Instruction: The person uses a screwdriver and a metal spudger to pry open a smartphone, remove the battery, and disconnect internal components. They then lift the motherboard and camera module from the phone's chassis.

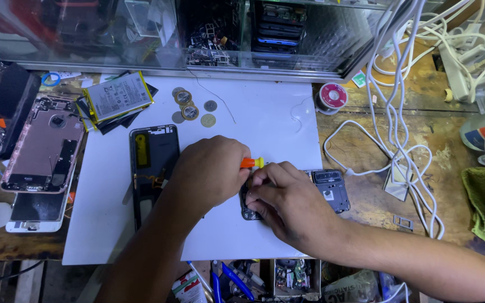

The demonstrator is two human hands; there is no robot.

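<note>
your left hand [209, 171] is closed around an orange screwdriver [252, 163], its tip hidden behind your fingers. your right hand [290, 202] pinches and steadies the opened phone [332, 188] lying on the white mat [254, 112]. left of it lies a black frame [152, 151]; beyond, coins [189, 106] and a battery [119, 95]. white cables [399, 134] trail over the counter [366, 207] at right.

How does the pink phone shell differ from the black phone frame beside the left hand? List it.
The pink phone shell lies off the white mat at the left, tilted; the black phone frame lies on the mat, almost straight. The shell is pale pink, the frame black with yellow parts. The left hand overlaps only the frame. Both lie flat, opened.
</note>
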